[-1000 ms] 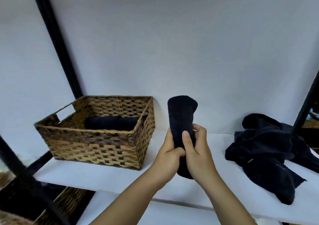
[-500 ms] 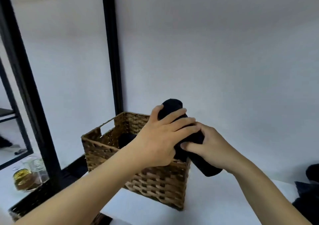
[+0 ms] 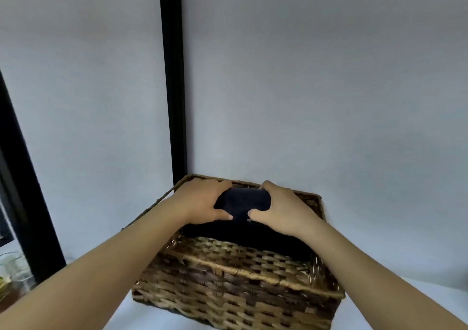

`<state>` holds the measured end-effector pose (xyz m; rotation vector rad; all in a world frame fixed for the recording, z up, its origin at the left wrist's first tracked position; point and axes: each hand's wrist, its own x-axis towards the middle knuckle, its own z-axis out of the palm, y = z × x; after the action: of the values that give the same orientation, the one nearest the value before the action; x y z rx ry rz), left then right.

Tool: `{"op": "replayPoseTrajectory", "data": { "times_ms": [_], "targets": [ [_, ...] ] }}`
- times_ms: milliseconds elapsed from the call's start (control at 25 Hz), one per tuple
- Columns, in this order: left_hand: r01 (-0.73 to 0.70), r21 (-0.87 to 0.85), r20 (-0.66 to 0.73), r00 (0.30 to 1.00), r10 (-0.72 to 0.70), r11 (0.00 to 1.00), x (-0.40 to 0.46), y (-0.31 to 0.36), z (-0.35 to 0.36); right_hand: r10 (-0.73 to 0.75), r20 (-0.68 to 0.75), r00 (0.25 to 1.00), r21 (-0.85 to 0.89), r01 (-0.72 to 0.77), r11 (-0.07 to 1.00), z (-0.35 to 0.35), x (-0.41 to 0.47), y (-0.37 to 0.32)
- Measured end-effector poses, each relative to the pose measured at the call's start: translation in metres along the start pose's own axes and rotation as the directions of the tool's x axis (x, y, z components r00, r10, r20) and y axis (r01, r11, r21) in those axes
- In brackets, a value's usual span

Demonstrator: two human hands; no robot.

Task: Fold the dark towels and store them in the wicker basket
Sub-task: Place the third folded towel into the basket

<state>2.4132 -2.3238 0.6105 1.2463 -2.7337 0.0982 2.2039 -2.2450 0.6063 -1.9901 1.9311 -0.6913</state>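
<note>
The wicker basket (image 3: 235, 286) stands on the white shelf just in front of me. A rolled dark towel (image 3: 241, 201) lies crosswise over the back half of the basket. My left hand (image 3: 202, 200) grips its left end and my right hand (image 3: 281, 209) grips its right end, fingers over the top and thumbs on the near side. Another dark towel (image 3: 253, 237) lies inside the basket below and in front of the held roll.
A black shelf post (image 3: 173, 76) rises behind the basket's back left corner, and a second black post (image 3: 22, 177) slants at the far left. Glass items (image 3: 10, 274) sit low at the left edge. A plain white wall is behind.
Both hands carried the rolled towel from in front of the basket to above its back half, turning it from upright to crosswise. My view has swung left toward the basket.
</note>
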Motion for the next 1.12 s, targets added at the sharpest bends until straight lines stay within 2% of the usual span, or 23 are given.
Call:
{"op": "replayPoseTrajectory", "data": {
  "times_ms": [160, 240, 320, 400, 480, 600, 720, 840, 920, 1000, 1120],
  "targets": [
    [0.089, -0.026, 0.265, 0.961, -0.079, 0.996, 0.020, -0.033, 0.019, 0.137, 0.150, 0.979, -0.046, -0.131, 0.990, 0.034, 0.045, -0.001],
    [0.148, -0.090, 0.447, 0.890, -0.092, 0.985, 0.029, -0.044, 0.029, 0.215, 0.266, 0.940, -0.027, -0.215, 0.976, 0.043, 0.062, -0.001],
    [0.255, -0.118, 0.612, 0.780, -0.132, 0.960, 0.035, -0.054, 0.040, 0.275, 0.384, 0.881, -0.046, -0.279, 0.959, 0.060, 0.074, -0.003],
    [0.285, -0.017, 0.706, 0.682, -0.190, 0.958, 0.042, -0.061, 0.048, 0.307, 0.481, 0.821, -0.112, -0.290, 0.950, 0.083, 0.084, -0.001],
    [0.253, 0.090, 0.730, 0.641, -0.237, 0.963, 0.050, -0.067, 0.056, 0.350, 0.557, 0.754, -0.151, -0.322, 0.935, 0.103, 0.093, 0.001],
    [0.149, 0.169, 0.700, 0.677, -0.225, 0.974, 0.058, -0.066, 0.074, 0.373, 0.586, 0.719, -0.250, -0.277, 0.928, 0.117, 0.102, 0.005],
    [0.020, 0.279, 0.677, 0.705, -0.211, 0.960, 0.059, -0.066, 0.091, 0.337, 0.565, 0.753, -0.458, -0.054, 0.887, 0.133, 0.101, 0.006],
    [-0.111, 0.420, 0.564, 0.810, -0.163, 0.901, 0.057, -0.068, 0.093, 0.269, 0.534, 0.802, -0.640, 0.176, 0.748, 0.142, 0.094, 0.005],
    [-0.108, 0.445, 0.504, 0.851, -0.149, 0.889, 0.057, -0.069, 0.094, 0.254, 0.499, 0.829, -0.724, 0.236, 0.649, 0.140, 0.094, 0.001],
    [-0.091, 0.421, 0.502, 0.852, -0.148, 0.902, 0.058, -0.067, 0.095, 0.228, 0.462, 0.857, -0.770, 0.261, 0.582, 0.136, 0.096, -0.001],
    [-0.033, 0.277, 0.515, 0.849, -0.120, 0.960, 0.059, -0.068, 0.094, 0.110, 0.460, 0.881, -0.759, 0.325, 0.564, 0.132, 0.101, 0.005]
  ]
}}
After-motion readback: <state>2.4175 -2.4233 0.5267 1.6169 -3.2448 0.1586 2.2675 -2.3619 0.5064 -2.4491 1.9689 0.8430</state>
